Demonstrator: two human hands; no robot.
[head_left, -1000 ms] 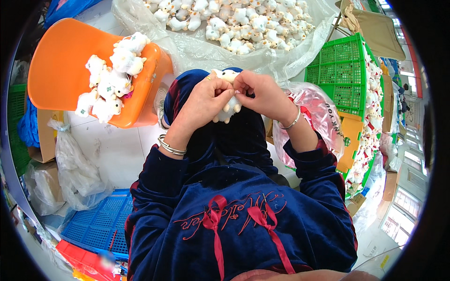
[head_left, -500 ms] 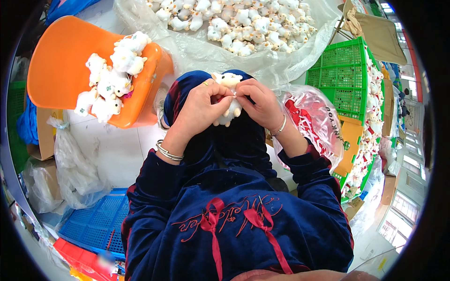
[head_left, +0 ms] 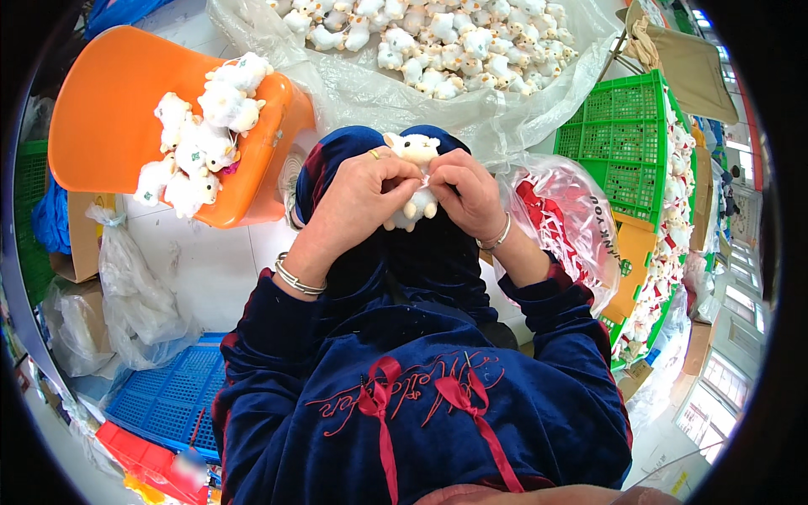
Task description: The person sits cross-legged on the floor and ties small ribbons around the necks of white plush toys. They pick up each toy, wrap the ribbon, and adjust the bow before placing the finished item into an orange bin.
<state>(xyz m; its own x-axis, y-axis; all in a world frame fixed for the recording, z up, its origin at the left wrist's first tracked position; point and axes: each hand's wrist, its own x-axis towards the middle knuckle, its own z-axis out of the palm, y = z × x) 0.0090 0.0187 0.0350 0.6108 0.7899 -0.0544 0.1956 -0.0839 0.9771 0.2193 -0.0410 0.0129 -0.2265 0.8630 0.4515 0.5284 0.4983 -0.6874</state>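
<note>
A small white plush sheep (head_left: pixel 414 150) with a cream face sits upright at my knees, facing up, its feet toward me. At its neck the fingertips of my left hand (head_left: pixel 360 187) are pinched together. My right hand (head_left: pixel 468 194) pinches from the other side, its fingertips almost meeting the left ones. A thin white string shows between them; its full length is hidden by the fingers. The plush rests against my dark blue velvet trousers (head_left: pixel 337 151).
More plush sheep lie on an orange chair (head_left: pixel 93 109) at left. A clear plastic sheet (head_left: pixel 353 105) ahead bears a heap of them. At right are a clear bag (head_left: pixel 560 227) of red and white pieces and a green crate (head_left: pixel 610 147). A blue crate (head_left: pixel 168 396) stands lower left.
My hands have shifted slightly down from the plush's head, so its face shows more. The fingertips of both hands remain pinched close together at its neck.
</note>
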